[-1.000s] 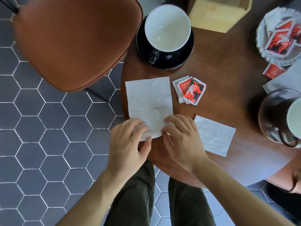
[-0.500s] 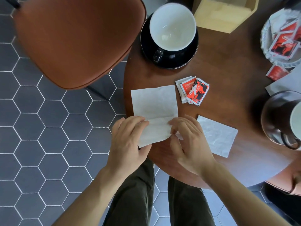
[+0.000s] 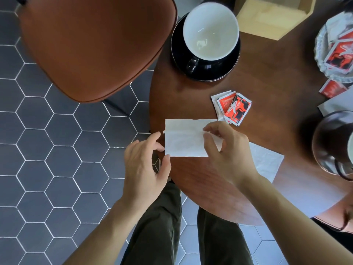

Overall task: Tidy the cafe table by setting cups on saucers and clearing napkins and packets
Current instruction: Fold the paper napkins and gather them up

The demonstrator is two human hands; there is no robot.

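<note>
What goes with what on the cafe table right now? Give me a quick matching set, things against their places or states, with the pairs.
Things:
1. folded napkin
2. white cup
3. loose packets
4. flat napkin

Places or states:
A. sitting on the black saucer
B. lying beyond the right hand, partly hidden by it
C. held at both ends by the left hand and right hand
D. piled on bare wood near the table's middle

Pairs: 1-C, 2-A, 3-D, 4-B

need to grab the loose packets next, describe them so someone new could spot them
On the round wooden table, look between the cup on its black saucer and the folded napkin. The packets lie there in a small overlapping stack, red and white, outside the dish.
</note>
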